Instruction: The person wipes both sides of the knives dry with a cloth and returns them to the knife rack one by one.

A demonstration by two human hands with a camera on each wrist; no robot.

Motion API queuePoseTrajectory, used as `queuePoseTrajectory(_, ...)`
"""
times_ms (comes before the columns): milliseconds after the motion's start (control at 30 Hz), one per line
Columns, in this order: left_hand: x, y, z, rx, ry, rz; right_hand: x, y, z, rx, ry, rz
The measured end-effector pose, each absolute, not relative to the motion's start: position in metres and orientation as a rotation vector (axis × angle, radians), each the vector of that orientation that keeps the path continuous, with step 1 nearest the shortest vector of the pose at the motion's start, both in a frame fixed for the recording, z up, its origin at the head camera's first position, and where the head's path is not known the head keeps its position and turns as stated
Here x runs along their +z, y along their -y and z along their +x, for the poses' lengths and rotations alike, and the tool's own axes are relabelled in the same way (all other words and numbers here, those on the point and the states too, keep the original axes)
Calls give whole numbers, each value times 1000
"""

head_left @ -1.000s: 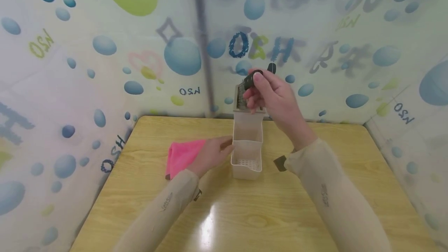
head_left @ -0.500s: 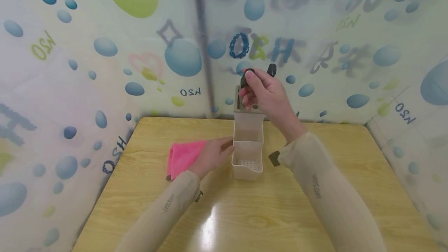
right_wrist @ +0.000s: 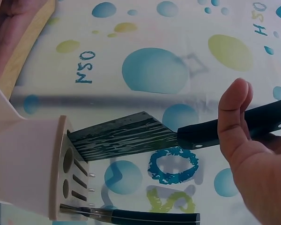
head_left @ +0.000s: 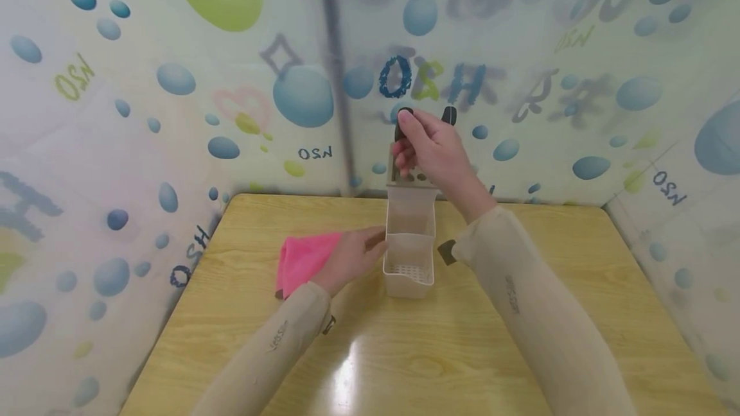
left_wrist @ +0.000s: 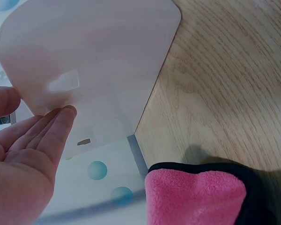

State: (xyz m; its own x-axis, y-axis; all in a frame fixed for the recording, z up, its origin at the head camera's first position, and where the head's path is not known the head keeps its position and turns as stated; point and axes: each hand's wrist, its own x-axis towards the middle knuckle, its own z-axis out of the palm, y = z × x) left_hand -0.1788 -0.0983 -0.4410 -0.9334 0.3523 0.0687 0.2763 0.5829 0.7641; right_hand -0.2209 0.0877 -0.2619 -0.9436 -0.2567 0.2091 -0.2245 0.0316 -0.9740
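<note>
A pale plastic knife holder (head_left: 409,210) with a slotted top and open front compartments stands at the back of the table. My right hand (head_left: 442,153) grips the black handle of a broad-bladed kitchen knife (right_wrist: 126,136). In the right wrist view, the blade's far end is at a slot in the holder's top and most of the blade shows above it. A second black-handled utensil (right_wrist: 150,217) stands in the holder; its lower part is hidden. My left hand (head_left: 352,255) rests against the holder's left side, its fingers nearly straight on the smooth panel (left_wrist: 93,61).
A folded pink cloth (head_left: 303,262) with dark edging lies left of the holder, partly behind my left hand. Bubble-patterned walls (head_left: 277,146) rise at the back and sides of the wooden table (head_left: 439,358).
My right hand has moved left over the holder, and the knife's handle has turned more upright. My left hand stays against the holder's side.
</note>
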Motion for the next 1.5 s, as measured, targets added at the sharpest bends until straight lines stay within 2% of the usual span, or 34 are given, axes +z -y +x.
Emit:
queuePoseTrajectory(333, -441, 97, -179, 1256, -2713, 497, -258, -85, -230, -1966, -2383, -413)
queuePoseTrajectory(1200, -442, 96, -180, 1220, -2718, 492, -241, -79, -257, -1824, -2536, -416)
queuePoseTrajectory(1500, -443, 97, -180, 1204, -2742, 513, -252, -75, -261, -1726, -2546, -365)
